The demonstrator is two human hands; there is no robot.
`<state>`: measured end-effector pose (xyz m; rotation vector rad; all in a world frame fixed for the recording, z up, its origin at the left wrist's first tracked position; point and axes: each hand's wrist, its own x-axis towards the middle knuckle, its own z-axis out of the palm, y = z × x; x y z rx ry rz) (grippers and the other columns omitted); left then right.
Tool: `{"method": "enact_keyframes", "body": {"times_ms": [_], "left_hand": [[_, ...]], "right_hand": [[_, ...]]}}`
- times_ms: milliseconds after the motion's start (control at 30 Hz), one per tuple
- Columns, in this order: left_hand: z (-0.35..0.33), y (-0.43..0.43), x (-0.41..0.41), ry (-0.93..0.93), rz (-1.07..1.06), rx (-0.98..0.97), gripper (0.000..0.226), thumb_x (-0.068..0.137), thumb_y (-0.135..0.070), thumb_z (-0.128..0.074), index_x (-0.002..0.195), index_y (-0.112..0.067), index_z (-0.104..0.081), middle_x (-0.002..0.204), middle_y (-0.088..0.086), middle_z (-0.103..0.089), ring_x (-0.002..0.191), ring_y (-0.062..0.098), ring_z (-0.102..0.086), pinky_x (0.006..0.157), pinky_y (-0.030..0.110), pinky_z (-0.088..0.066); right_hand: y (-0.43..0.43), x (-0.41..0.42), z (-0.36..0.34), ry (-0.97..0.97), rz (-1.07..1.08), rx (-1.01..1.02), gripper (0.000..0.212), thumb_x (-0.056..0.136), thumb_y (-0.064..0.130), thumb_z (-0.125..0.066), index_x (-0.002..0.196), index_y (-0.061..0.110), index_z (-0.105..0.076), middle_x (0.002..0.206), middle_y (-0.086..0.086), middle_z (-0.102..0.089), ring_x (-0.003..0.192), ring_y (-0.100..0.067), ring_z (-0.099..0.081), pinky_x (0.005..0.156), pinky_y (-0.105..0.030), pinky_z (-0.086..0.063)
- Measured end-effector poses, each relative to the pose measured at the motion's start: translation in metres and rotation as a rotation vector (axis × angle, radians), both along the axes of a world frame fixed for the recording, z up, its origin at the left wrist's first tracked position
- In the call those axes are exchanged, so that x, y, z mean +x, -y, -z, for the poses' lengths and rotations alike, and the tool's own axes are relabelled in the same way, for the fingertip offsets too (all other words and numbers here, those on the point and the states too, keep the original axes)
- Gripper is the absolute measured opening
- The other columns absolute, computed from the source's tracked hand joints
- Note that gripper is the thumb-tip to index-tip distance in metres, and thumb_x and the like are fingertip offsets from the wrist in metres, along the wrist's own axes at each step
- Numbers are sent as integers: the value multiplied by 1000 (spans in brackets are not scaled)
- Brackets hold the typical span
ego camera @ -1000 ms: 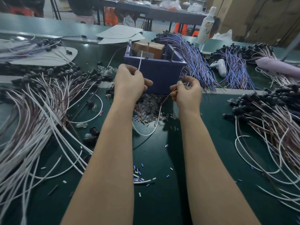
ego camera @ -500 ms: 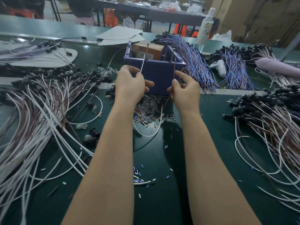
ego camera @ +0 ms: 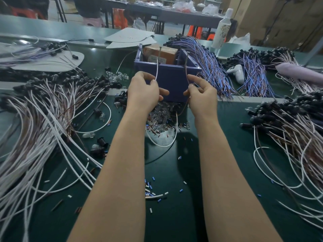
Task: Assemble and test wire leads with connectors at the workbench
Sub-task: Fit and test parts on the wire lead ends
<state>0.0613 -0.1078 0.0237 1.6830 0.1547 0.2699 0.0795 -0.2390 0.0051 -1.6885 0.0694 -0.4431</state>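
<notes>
My 2 bare forearms reach forward side by side, hands level. My left hand (ego camera: 145,95) pinches a white wire (ego camera: 157,70) at thumb and forefinger; my right hand (ego camera: 203,98) pinches a brown wire (ego camera: 186,74), its forefinger lifted

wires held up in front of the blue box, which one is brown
The thin brown wire pinched in the right hand; the thin white wire beside it is pinched in the left hand.

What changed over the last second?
The right hand uncurled its fingers and raised the brown wire upright in front of the box. The left hand still pinches the white wire upright, and the box has not moved.
</notes>
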Motion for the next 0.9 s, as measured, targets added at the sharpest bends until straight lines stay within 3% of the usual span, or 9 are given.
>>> {"method": "enact_keyframes", "body": {"times_ms": [600, 900], "left_hand": [[1, 3, 0, 3, 36, 45, 10, 98, -13, -40, 95, -21, -46, 65, -2, -70, 38, 0, -49, 54, 25, -42], [2, 3, 0, 7, 32, 29, 8, 98, -13, -40, 97, -19, -46, 65, -1, -70, 37, 0, -49, 52, 24, -40]], "right_hand": [[-1, -3, -3, -36, -49, 41, 26, 96, 8, -47, 109, 20, -66, 63, 2, -56, 55, -4, -47, 52, -15, -36], [-2, -3, -4, -29, -55, 53, 25, 94, 7, -48, 101, 24, -64, 64, 2, -58, 60, -5, -50, 56, -18, -37]]}}
